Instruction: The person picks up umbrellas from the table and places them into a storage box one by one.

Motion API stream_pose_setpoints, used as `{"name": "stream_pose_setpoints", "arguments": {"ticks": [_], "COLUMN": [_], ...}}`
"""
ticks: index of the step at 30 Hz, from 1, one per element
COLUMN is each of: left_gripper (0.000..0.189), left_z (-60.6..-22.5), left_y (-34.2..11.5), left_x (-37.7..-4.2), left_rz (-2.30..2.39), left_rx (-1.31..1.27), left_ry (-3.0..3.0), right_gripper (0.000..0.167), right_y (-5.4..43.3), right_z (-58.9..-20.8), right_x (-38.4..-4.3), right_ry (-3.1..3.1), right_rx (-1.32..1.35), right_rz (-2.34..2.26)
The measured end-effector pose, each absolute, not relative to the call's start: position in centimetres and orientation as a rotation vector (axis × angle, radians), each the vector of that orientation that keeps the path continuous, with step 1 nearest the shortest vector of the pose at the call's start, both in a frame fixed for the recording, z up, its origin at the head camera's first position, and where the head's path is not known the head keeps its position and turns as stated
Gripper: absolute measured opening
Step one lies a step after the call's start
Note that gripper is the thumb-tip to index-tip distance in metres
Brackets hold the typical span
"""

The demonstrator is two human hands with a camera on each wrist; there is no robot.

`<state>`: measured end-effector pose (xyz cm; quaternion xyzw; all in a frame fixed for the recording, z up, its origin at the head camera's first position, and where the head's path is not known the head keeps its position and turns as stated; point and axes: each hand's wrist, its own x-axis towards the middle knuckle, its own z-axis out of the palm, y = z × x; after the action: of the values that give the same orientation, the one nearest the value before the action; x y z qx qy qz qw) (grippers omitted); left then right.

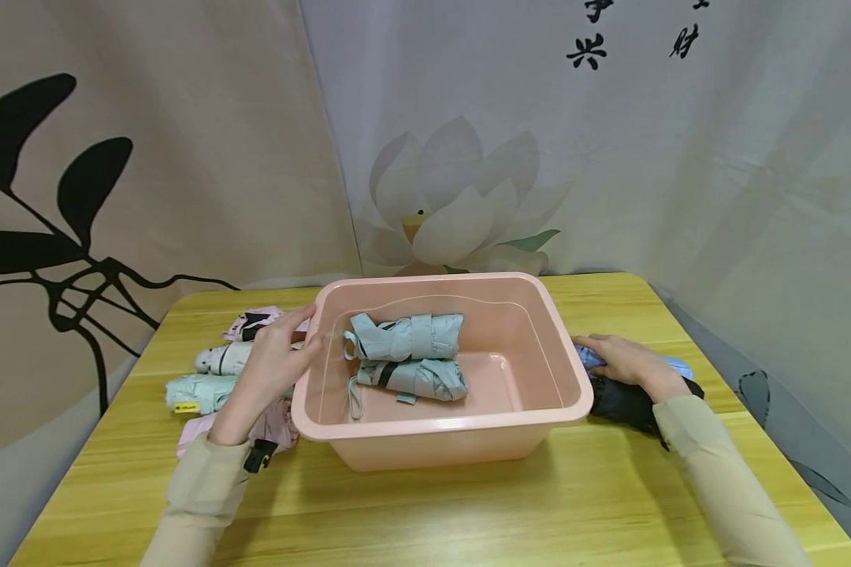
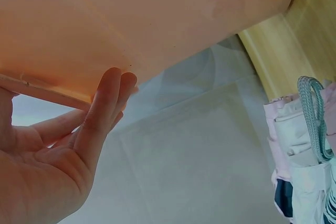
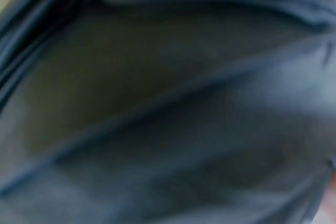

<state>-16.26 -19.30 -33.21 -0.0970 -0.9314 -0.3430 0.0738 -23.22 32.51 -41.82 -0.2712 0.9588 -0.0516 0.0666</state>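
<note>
A pink plastic basin [image 1: 443, 429] stands mid-table with two pale blue-green folded umbrellas [image 1: 414, 337] lying inside. My left hand [image 1: 276, 358] holds the basin's left rim; in the left wrist view its fingers [image 2: 102, 108] lie against the outer wall under the rim. To the right of the basin, my right hand [image 1: 627, 362] is over a blue folded umbrella [image 1: 587, 358], thumb and fingers on either side of its near end. A black folded umbrella [image 1: 620, 402] lies just in front, partly under that wrist. Its dark fabric [image 3: 173, 114] fills the right wrist view.
Left of the basin lie several folded umbrellas: a pink and black one [image 1: 251, 321], a white one [image 1: 223, 358], a mint one [image 1: 198, 390] with a yellow tag, and a dusty pink one [image 1: 276, 425]. The wooden table [image 1: 454, 520] ends at a hanging cloth [image 1: 206, 142] behind.
</note>
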Motion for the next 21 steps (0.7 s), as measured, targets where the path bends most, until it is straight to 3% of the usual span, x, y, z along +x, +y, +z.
{"name": "stream_pose_setpoints", "arguments": {"ticks": [21], "left_gripper": [0.053], "left_z": [-33.15], "left_y": [-19.20], "left_x": [-16.25], "left_rz": [-1.020], "left_rx": [-0.265], "left_ry": [-2.797], "right_gripper": [0.061], "right_y": [33.06], "right_z": [-42.27], "right_x": [-22.61], "right_ry": [3.195], "right_rx": [-0.983], "right_rz": [-0.207]}}
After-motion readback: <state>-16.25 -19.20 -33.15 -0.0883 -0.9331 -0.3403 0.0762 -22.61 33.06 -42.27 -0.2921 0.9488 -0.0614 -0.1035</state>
